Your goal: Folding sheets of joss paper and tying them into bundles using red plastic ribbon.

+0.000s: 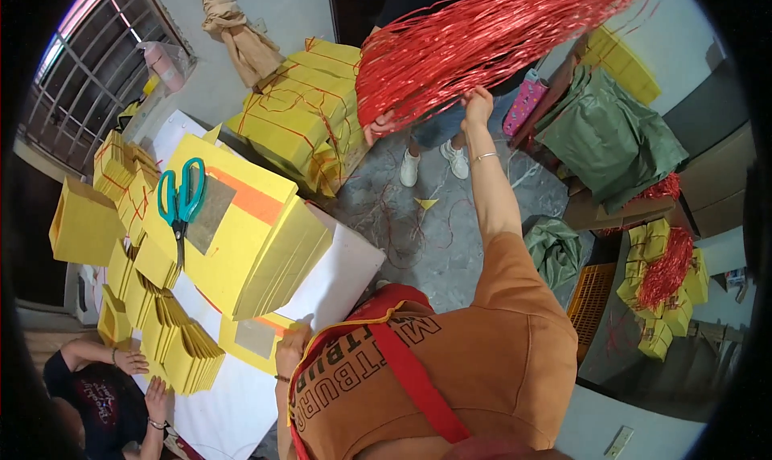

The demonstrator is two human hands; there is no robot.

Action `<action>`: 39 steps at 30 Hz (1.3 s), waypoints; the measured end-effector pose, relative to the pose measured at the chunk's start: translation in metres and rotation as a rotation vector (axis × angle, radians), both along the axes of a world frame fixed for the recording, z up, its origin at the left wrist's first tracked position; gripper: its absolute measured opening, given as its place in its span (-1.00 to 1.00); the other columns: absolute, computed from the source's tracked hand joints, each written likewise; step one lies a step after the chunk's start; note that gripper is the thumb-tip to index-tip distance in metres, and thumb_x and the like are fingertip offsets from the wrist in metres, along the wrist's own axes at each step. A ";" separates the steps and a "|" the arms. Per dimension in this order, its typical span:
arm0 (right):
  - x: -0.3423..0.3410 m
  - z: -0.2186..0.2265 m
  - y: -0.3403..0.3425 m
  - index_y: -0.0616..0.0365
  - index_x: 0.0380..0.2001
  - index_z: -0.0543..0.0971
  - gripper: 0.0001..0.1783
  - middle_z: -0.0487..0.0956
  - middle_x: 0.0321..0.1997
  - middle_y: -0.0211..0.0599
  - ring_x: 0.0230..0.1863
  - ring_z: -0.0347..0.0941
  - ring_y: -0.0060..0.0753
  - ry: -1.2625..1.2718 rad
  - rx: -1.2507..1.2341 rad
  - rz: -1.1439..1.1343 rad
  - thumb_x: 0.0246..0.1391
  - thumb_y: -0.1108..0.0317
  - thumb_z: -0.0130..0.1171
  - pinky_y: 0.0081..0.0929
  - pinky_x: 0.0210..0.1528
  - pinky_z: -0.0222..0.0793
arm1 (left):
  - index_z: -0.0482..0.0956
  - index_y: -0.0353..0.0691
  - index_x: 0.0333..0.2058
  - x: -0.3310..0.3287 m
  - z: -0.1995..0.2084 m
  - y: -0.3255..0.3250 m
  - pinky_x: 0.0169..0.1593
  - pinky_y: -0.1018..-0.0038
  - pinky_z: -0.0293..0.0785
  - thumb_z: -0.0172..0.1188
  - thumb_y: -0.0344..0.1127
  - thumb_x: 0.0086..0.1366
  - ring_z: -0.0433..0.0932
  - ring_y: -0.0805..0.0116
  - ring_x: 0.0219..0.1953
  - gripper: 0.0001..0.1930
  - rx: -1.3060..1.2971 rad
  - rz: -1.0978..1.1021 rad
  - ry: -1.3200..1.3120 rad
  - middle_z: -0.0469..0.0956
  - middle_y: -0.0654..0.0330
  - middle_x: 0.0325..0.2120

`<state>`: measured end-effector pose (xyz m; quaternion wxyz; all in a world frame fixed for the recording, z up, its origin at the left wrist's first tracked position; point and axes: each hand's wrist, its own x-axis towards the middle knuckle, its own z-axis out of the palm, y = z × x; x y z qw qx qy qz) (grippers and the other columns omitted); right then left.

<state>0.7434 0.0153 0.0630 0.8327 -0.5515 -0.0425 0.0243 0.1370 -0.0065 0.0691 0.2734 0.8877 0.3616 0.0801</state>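
A long bundle of shiny red tinsel strands (490, 46) stretches across the upper part of the view. My right arm reaches out to it, and my right hand (477, 106) is closed on strands at its lower edge. Another person's hand (379, 127) supports the bundle's left end; that person stands opposite in white shoes (409, 169). My left hand (293, 347) is low beside the table edge, next to a yellow sheet with an orange band (241, 343); its fingers are mostly hidden. Teal-handled scissors (179, 227) lie on a thick stack of yellow paper (265, 247).
On the white table (229, 416), a co-worker's hands (129, 362) touch folded yellow paper stacks (181, 347). Tied yellow bundles (301, 110) stand behind. At right are a green plastic bag (607, 130), an orange crate (591, 295) and more tinsel (667, 271). Red strings litter the grey floor (402, 251).
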 end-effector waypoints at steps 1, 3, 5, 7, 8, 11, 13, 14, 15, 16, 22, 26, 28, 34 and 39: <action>-0.003 -0.003 0.007 0.27 -0.12 0.30 -0.69 0.40 -0.25 -0.15 -0.28 0.38 -0.38 0.106 0.026 0.091 -0.01 0.54 -0.15 -0.55 -0.33 0.32 | 0.43 -0.16 -0.10 -0.009 -0.033 0.004 -0.33 0.35 0.36 0.05 -0.32 0.04 0.49 0.24 -0.43 -0.62 0.099 -0.076 -0.038 0.51 0.15 -0.52; -0.014 -0.007 0.019 0.28 -0.08 0.28 -0.66 0.41 -0.22 -0.10 -0.22 0.40 -0.34 0.220 0.045 0.197 0.01 0.54 -0.19 -0.53 -0.29 0.36 | 0.43 -0.20 -0.11 -0.013 -0.050 0.004 -0.30 0.35 0.36 0.05 -0.26 0.07 0.50 0.22 -0.40 -0.63 0.193 -0.138 -0.067 0.52 0.12 -0.48; -0.029 -0.002 0.031 0.34 0.01 0.21 -0.60 0.37 -0.06 0.00 -0.08 0.37 -0.22 0.150 0.051 0.511 0.06 0.53 -0.26 -0.42 -0.13 0.38 | 0.44 -0.25 -0.15 -0.005 -0.049 0.004 -0.26 0.35 0.35 0.03 -0.22 0.08 0.50 0.18 -0.34 -0.64 0.216 -0.183 -0.080 0.52 0.06 -0.41; -0.039 0.011 0.044 0.37 0.06 0.15 -0.58 0.31 0.02 0.04 -0.04 0.35 -0.18 0.090 0.023 0.567 0.09 0.52 -0.33 -0.36 -0.01 0.34 | 0.44 -0.25 -0.17 0.003 -0.036 0.002 -0.25 0.33 0.34 0.04 -0.23 0.07 0.49 0.15 -0.32 -0.65 0.135 -0.134 -0.088 0.52 0.04 -0.39; -0.039 0.015 0.055 0.39 0.06 0.15 -0.57 0.33 0.00 0.06 -0.04 0.36 -0.18 0.081 0.033 0.578 0.08 0.53 -0.27 -0.40 -0.05 0.37 | 0.44 -0.25 -0.16 0.006 -0.031 0.000 -0.25 0.34 0.34 0.04 -0.23 0.07 0.49 0.16 -0.32 -0.65 0.117 -0.117 -0.070 0.52 0.04 -0.39; -0.041 0.027 0.088 0.41 -0.02 0.22 -0.62 0.39 -0.11 0.02 -0.13 0.41 -0.21 0.021 0.101 0.633 0.04 0.54 -0.18 -0.44 -0.15 0.43 | 0.45 -0.25 -0.18 0.011 -0.029 -0.003 -0.29 0.35 0.35 0.07 -0.25 0.05 0.49 0.17 -0.34 -0.66 0.251 -0.083 -0.137 0.52 0.04 -0.42; -0.053 0.050 0.102 0.38 -0.13 0.28 -0.69 0.42 -0.26 -0.07 -0.26 0.45 -0.26 -0.058 0.112 0.485 0.00 0.54 -0.15 -0.43 -0.26 0.47 | 0.49 -0.23 -0.22 0.015 -0.020 -0.008 -0.33 0.38 0.34 0.05 -0.32 0.05 0.48 0.18 -0.39 -0.71 0.239 0.004 -0.170 0.51 0.07 -0.47; -0.057 0.056 0.109 0.33 -0.28 0.32 -0.79 0.40 -0.39 -0.15 -0.41 0.44 -0.29 -0.075 0.172 0.470 -0.05 0.55 -0.14 -0.43 -0.36 0.46 | 0.49 -0.23 -0.22 0.013 -0.016 -0.010 -0.33 0.38 0.34 0.05 -0.32 0.05 0.48 0.18 -0.39 -0.71 0.238 0.017 -0.166 0.51 0.07 -0.47; -0.048 0.049 0.115 0.33 -0.28 0.32 -0.79 0.40 -0.39 -0.15 -0.41 0.44 -0.29 -0.073 0.171 0.471 -0.05 0.55 -0.14 -0.43 -0.36 0.46 | 0.49 -0.23 -0.23 0.011 -0.012 -0.012 -0.33 0.38 0.34 0.05 -0.33 0.04 0.48 0.18 -0.39 -0.72 0.218 0.027 -0.139 0.51 0.07 -0.47; -0.030 0.038 0.122 0.32 -0.31 0.32 -0.82 0.40 -0.39 -0.15 -0.43 0.43 -0.28 -0.021 0.214 0.392 -0.06 0.54 -0.15 -0.45 -0.37 0.46 | 0.49 -0.23 -0.23 0.009 -0.009 -0.013 -0.33 0.38 0.34 0.05 -0.35 0.04 0.47 0.18 -0.40 -0.73 0.198 0.035 -0.112 0.50 0.07 -0.47; -0.027 0.028 0.100 0.14 -0.53 0.25 -0.94 0.32 -0.58 -0.35 -0.64 0.22 -0.52 0.091 0.362 -0.045 -0.14 0.50 -0.25 -0.63 -0.66 0.13 | 0.50 -0.25 -0.27 0.001 0.007 -0.010 -0.34 0.39 0.34 0.02 -0.46 0.02 0.45 0.17 -0.42 -0.75 0.075 0.123 0.036 0.49 0.08 -0.49; -0.065 0.048 0.058 0.14 -0.50 0.27 -0.91 0.33 -0.53 -0.36 -0.59 0.26 -0.53 -0.117 0.396 -0.125 -0.13 0.56 -0.22 -0.65 -0.59 0.17 | 0.50 -0.28 -0.30 0.009 0.036 -0.016 -0.34 0.40 0.33 -0.04 -0.58 -0.03 0.43 0.16 -0.45 -0.73 0.166 0.239 -0.127 0.47 0.07 -0.50; -0.088 0.056 0.038 0.18 -0.48 0.27 -0.88 0.32 -0.45 -0.34 -0.49 0.27 -0.53 -0.418 0.339 -0.177 -0.14 0.61 -0.22 -0.64 -0.48 0.23 | 0.49 -0.33 -0.33 0.015 0.063 -0.013 -0.33 0.41 0.33 -0.09 -0.68 -0.07 0.42 0.15 -0.46 -0.70 0.389 0.349 -0.358 0.46 0.04 -0.50; -0.128 0.026 0.039 0.25 -0.29 0.22 -0.81 0.33 -0.27 -0.23 -0.19 0.32 -0.35 0.013 0.537 0.204 -0.05 0.59 -0.17 -0.44 -0.15 0.30 | 0.47 -0.38 -0.36 0.015 0.083 0.002 -0.34 0.43 0.34 -0.09 -0.72 -0.08 0.42 0.14 -0.46 -0.71 0.478 0.421 -0.413 0.46 0.01 -0.48; -0.102 -0.007 0.081 0.17 -0.23 0.26 -0.77 0.36 -0.18 -0.29 -0.17 0.32 -0.37 0.230 0.538 0.527 -0.03 0.53 -0.17 -0.39 -0.08 0.26 | 0.47 -0.38 -0.38 0.028 0.093 0.001 -0.34 0.42 0.35 -0.11 -0.73 -0.13 0.43 0.14 -0.46 -0.70 0.498 0.282 -0.402 0.47 0.03 -0.49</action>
